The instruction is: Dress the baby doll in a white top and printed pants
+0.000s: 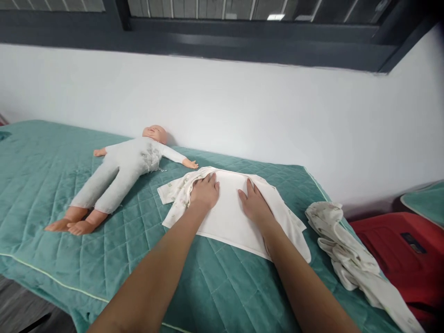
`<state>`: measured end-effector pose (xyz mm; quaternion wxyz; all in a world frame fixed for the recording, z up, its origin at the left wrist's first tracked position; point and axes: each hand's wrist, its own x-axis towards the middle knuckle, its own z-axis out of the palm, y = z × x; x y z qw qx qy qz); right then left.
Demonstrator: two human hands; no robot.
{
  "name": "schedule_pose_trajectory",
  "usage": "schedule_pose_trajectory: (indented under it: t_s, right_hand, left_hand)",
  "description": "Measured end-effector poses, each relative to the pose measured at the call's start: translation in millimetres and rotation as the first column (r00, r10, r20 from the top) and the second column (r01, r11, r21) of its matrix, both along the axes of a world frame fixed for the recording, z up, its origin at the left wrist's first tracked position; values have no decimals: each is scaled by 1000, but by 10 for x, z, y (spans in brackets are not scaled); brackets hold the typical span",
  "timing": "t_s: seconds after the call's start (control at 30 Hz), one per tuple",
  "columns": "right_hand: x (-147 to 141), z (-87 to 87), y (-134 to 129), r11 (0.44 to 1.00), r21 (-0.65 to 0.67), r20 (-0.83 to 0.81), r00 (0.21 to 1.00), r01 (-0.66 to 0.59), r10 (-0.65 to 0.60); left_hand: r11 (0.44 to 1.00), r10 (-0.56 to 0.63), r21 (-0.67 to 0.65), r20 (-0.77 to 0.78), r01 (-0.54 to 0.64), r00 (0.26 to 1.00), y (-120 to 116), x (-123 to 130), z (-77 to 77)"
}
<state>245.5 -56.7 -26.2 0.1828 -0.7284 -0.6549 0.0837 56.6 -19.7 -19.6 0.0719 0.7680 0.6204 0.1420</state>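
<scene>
A small white baby shirt (229, 217) with a faint print on its sleeves lies spread on the green quilted cover. Its front panels are parted, baring the plain white inside. My left hand (205, 190) rests palm down near the shirt's upper left part, fingers stretched out. On the other side, my right hand (255, 203) lies along the right panel with its thumb apart from the fingers. Neither hand visibly grips the cloth. A baby doll (130, 159) in a pale grey, frayed body suit lies on its back to the left, one hand close to the shirt.
A crumpled white printed garment (347, 254) lies along the right edge of the green cover (215, 286). Beyond that edge stands a red chair-like object (391, 249). A white wall (222, 106) with a dark window frame (243, 41) runs behind the bed.
</scene>
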Motion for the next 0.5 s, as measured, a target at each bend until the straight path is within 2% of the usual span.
schedule_pose_trajectory:
  t_s: [0.27,0.5]
  right_hand:
    - [28,-81,258,999,-42,3,1000,0,1]
    - [21,-130,257,999,-33,9,999,-31,31]
  left_hand:
    - [999,34,-10,44,-34,998,30,1,-14]
    - [999,35,-23,11,-35,999,82,10,-16]
